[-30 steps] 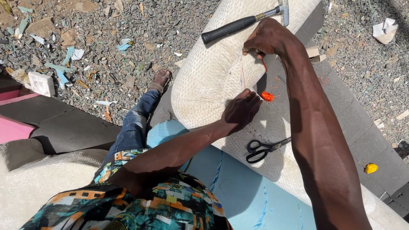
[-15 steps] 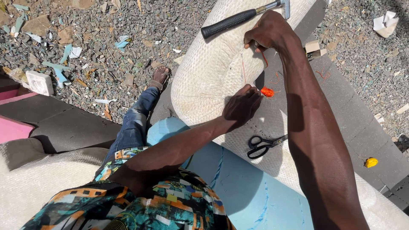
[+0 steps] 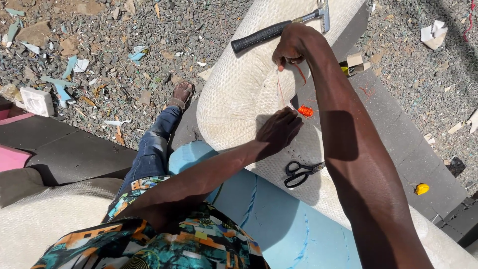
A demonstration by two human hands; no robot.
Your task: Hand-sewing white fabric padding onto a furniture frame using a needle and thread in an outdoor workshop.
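My left hand (image 3: 280, 130) presses down on the cream woven fabric (image 3: 239, 99) that covers a rounded cushion form, its fingers pinched beside a small orange tuft (image 3: 305, 111). My right hand (image 3: 294, 45) is raised above it, fingers pinched on a thin red thread (image 3: 280, 89) that runs taut down to the left hand. Whether a needle is in the right hand is too small to tell. Pale blue foam (image 3: 259, 204) shows under the fabric near my lap.
A black-handled hammer (image 3: 279, 29) lies on the cushion just beyond my right hand. Black scissors (image 3: 300, 172) rest on the fabric near my right forearm. Gravel with foam scraps surrounds a dark mat (image 3: 408, 144); a yellow object (image 3: 421, 189) lies on it.
My right hand has pulled the thread slightly higher and left. My left hand stays pressed at the orange tuft.
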